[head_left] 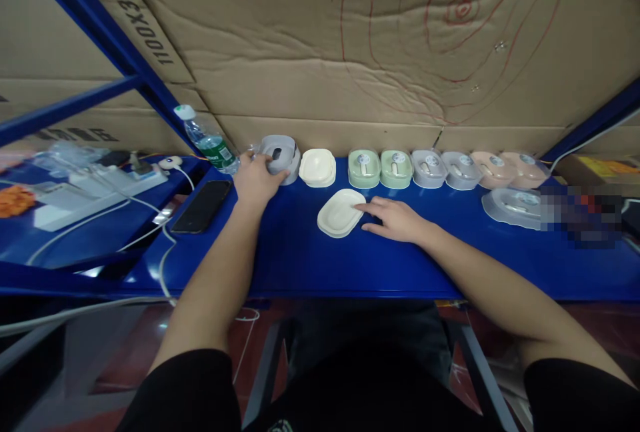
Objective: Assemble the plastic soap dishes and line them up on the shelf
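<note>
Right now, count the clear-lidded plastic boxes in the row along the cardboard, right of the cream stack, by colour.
Pale green clear-lidded plastic boxes: 2
Grey clear-lidded plastic boxes: 2
Peach-pink clear-lidded plastic boxes: 2
Total: 6

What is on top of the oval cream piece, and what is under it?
A finger of the right hand reaches over the right edge of the oval cream piece; the rest of its top looks bare. What lies under it is covered.
</note>
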`<state>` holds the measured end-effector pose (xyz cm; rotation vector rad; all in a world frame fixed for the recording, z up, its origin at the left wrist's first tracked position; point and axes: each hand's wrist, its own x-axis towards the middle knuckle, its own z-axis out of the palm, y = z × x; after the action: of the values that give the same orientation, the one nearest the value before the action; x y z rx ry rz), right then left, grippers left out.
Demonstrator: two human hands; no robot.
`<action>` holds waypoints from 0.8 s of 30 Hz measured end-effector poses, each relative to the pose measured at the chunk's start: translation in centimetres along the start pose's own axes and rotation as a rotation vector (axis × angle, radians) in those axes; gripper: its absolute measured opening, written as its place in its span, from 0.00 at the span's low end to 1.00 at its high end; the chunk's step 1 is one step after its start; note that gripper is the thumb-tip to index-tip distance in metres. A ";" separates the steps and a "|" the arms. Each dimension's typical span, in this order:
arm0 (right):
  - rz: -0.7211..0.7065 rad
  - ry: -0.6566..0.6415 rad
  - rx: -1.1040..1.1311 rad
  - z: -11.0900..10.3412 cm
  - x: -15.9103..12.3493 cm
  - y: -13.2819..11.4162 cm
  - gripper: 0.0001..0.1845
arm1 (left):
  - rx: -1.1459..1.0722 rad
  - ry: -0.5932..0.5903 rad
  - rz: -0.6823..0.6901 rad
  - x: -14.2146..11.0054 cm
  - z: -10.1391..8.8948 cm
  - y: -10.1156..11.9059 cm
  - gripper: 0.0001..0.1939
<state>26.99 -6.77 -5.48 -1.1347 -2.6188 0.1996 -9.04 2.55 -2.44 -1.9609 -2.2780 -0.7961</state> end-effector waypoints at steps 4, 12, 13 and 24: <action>-0.041 -0.013 0.013 0.1 0.1 0.0 0.18 | 0.046 -0.016 0.011 -0.2 -0.6 0.2 0.32; -0.162 0.099 -0.062 -0.1 -0.1 0.9 0.16 | -0.187 0.142 0.409 -1.7 -1.6 2.4 0.22; -0.165 0.117 -0.078 -0.2 -0.1 0.8 0.16 | -0.252 0.080 0.550 -2.2 -1.6 3.0 0.20; -0.084 0.292 -0.098 -0.8 0.1 0.8 0.17 | -0.406 -0.159 1.095 -5.3 -1.2 5.5 0.21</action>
<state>27.76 -6.16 -4.85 -0.9963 -2.4308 -0.1052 -3.24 -2.39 -1.27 -2.9619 -0.7537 -0.9530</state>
